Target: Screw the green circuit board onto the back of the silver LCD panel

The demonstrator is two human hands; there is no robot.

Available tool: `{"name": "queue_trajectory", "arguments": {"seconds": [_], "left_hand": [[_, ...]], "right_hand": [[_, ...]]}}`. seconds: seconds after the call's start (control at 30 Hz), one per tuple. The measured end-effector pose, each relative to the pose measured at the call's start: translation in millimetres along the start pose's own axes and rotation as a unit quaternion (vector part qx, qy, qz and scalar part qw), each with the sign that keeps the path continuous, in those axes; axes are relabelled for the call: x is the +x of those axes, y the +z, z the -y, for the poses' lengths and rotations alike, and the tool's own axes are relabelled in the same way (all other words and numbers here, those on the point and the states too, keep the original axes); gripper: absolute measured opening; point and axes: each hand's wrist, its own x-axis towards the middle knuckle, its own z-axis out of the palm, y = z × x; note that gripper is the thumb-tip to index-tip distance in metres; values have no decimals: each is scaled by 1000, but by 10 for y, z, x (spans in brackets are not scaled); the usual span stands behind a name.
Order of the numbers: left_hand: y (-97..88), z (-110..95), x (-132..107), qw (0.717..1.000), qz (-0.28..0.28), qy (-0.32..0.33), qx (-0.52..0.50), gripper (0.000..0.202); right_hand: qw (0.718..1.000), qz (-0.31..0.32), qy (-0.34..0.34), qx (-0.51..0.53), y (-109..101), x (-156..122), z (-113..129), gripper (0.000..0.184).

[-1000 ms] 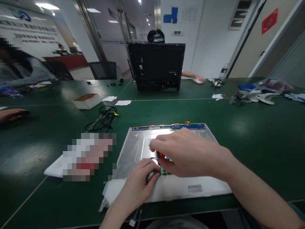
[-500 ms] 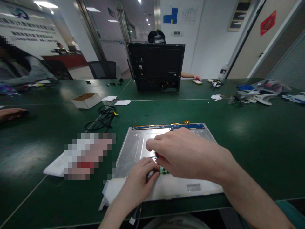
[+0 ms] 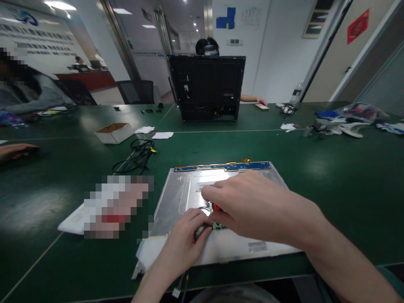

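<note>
Pale walls [image 3: 280, 54] are standing beyond a dark green bench [image 3: 334, 189], where a black casing [image 3: 208, 84] is rising upright at the far middle. Near the person, a flat metal-backed panel [image 3: 167, 202] is lying on the bench, with a blue circuit strip [image 3: 217, 168] running along its far edge. Left hand [image 3: 186, 235] is resting on the panel's near part, its fingers closing around a dark item [image 3: 199, 231] just beside a small green board [image 3: 218, 226]. Right hand [image 3: 252, 204] is bending over that board, its curled fingers pinching a red item [image 3: 216, 207], mostly hidden. Left of the panel, a coiled black cable [image 3: 147, 158] is lying near an open white box [image 3: 118, 135].
</note>
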Motion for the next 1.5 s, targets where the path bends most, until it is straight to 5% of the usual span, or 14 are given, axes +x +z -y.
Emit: {"name": "queue_trajectory", "arguments": {"seconds": [0.33,0.6,0.93,1.2,1.5], "left_hand": [[-11,-32,11,1000,20,-10,-7,17],[-3,-24,-9,1000,1,-13,-5,17],[-10,-13,4,1000,7,-9,-13,16],[4,-16,-3,1000,-6,-7,-2,16],[-5,-20,3,1000,11,-13,-12,14]], "right_hand": [[998,48,-29,37,-15,-54,-26,8],[999,31,4,-13,-2,84,-38,9],[998,42,-46,28,-6,15,-26,11],[1000,26,-1,-15,7,68,-11,8],[998,33,-49,23,-4,16,-5,12]]}}
